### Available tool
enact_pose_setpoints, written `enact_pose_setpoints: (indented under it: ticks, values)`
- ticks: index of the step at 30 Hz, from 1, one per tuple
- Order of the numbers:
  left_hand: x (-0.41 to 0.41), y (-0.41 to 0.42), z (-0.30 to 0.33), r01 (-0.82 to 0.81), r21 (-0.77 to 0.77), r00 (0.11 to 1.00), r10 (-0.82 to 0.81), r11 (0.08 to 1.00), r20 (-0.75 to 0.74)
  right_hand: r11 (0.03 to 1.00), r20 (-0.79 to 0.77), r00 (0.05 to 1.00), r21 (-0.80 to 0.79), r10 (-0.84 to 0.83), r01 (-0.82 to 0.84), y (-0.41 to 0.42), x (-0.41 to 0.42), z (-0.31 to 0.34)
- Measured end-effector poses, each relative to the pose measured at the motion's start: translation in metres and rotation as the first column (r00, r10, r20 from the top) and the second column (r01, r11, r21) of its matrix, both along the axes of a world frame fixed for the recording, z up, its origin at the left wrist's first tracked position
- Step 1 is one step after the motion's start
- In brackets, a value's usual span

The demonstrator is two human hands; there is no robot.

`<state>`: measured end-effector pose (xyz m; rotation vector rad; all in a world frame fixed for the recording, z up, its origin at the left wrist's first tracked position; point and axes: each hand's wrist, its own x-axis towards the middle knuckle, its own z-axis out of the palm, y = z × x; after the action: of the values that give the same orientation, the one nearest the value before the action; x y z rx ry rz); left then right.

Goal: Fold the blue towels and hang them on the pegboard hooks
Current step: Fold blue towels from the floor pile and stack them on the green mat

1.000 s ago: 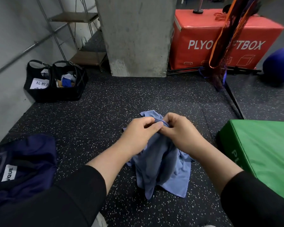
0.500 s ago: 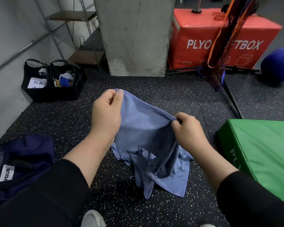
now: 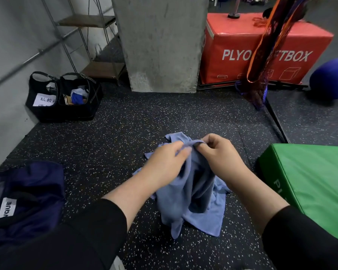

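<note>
Navy bag (image 3: 25, 193) at far left on the speckled floor (image 3: 125, 137). Left hand (image 3: 164, 164) and right hand (image 3: 220, 156), grips meeting, each pinch the top edge of one blue towel (image 3: 191, 199): soft, rumpled, unfolded, hanging in loose folds to the floor. Green pad (image 3: 310, 184) at right.

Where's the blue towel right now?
In the head view, the blue towel is low and center, held up by the left hand and right hand, trailing onto the speckled floor beside the green box.
</note>
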<state>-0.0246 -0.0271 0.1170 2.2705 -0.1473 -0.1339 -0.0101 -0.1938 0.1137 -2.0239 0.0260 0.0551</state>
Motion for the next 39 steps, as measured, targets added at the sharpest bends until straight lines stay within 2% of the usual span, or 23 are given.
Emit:
enact_pose_setpoints:
  ticks: [3, 5, 8, 10, 13, 17, 20, 22, 26, 30, 33, 35, 37, 39]
  values:
    - [0.006, 0.012, 0.013, -0.177, -0.125, 0.965, 0.197, 0.976, 0.173, 0.969, 0.020, 1.000, -0.244, -0.024, 0.029, -0.006, 0.003, -0.006]
    - [0.010, 0.020, 0.019, -0.260, -0.198, 0.926, 0.302, 0.945, 0.228, 0.944, 0.023, 0.998, -0.322, -0.061, 0.065, -0.008, 0.002, -0.009]
    - [0.014, 0.032, 0.020, -0.368, -0.241, 0.880, 0.420, 0.898, 0.222, 0.951, 0.044, 0.996, -0.297, -0.080, 0.089, -0.005, 0.000, -0.006]
    - [0.016, 0.041, 0.014, -0.410, -0.187, 0.876, 0.443, 0.893, 0.192, 0.974, 0.075, 0.995, -0.212, -0.062, 0.076, -0.003, 0.000, -0.002]
    - [0.013, 0.042, 0.010, -0.348, -0.097, 0.925, 0.358, 0.933, 0.127, 0.992, 0.107, 0.994, -0.121, -0.026, 0.039, 0.000, -0.001, 0.002]
    - [0.002, 0.019, 0.012, -0.076, -0.220, 0.990, 0.100, 0.973, 0.102, 0.996, 0.116, 0.990, 0.002, 0.083, -0.084, 0.002, -0.003, 0.002]
    - [0.002, 0.009, 0.003, 0.078, -0.041, 0.997, -0.077, 0.996, 0.019, 0.979, 0.137, 0.973, 0.052, 0.188, -0.197, 0.003, -0.002, -0.001]
    - [0.002, 0.009, -0.002, 0.117, 0.058, 0.993, -0.116, 0.991, -0.011, 0.972, 0.150, 0.965, 0.056, 0.216, -0.226, 0.002, 0.000, -0.004]
    - [0.008, 0.016, -0.002, -0.004, 0.094, 0.999, 0.000, 0.996, 0.049, 0.961, 0.109, 0.957, 0.045, 0.267, -0.273, -0.008, 0.005, -0.006]
    - [0.021, 0.039, 0.003, -0.287, 0.093, 0.949, 0.270, 0.953, 0.164, 0.925, -0.061, 0.940, -0.168, 0.336, -0.341, -0.018, 0.008, -0.006]
    - [0.023, 0.054, 0.000, -0.343, 0.158, 0.937, 0.325, 0.926, 0.131, 0.943, -0.009, 0.950, -0.120, 0.311, -0.310, -0.017, 0.008, -0.008]
    - [0.018, 0.050, 0.004, -0.240, 0.116, 0.970, 0.234, 0.964, 0.059, 0.959, 0.036, 0.959, -0.061, 0.281, -0.278, -0.014, 0.007, -0.009]
    - [0.010, 0.036, 0.010, -0.043, -0.012, 0.999, 0.043, 0.999, 0.008, 0.951, 0.051, 0.952, -0.077, 0.302, -0.298, -0.008, 0.006, -0.010]
    - [0.003, 0.020, 0.011, 0.113, 0.001, 0.994, -0.113, 0.994, -0.004, 0.937, 0.054, 0.940, -0.117, 0.337, -0.329, -0.001, 0.005, -0.011]
